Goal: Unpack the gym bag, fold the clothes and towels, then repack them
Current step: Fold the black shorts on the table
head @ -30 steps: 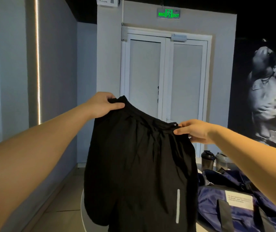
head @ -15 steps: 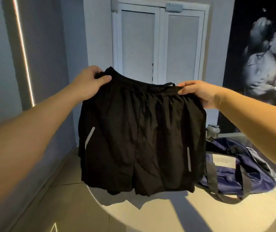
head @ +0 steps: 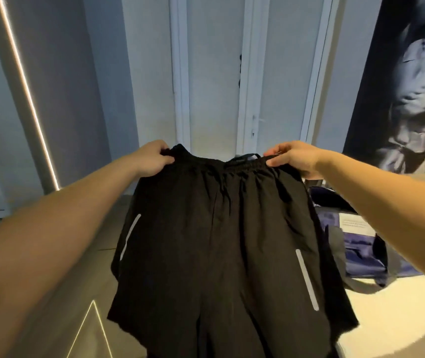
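Dim room, patchy light: a thin LED strip (head: 26,99) burns white down the wall on my left, slightly blown out. A warm pool of light falls on the round tabletop (head: 400,321) at lower right. The shorts (head: 219,241) read as a near-featureless black mass, with only their reflective stripes (head: 307,280) catching light. My left hand (head: 152,158) and right hand (head: 294,157) are evenly lit and warm-toned. The gym bag (head: 361,244) sits in shade. The wide lens splays the door frames (head: 180,73) and stretches my forearms at the edges. The wall mural (head: 413,94) is soft and smeared.
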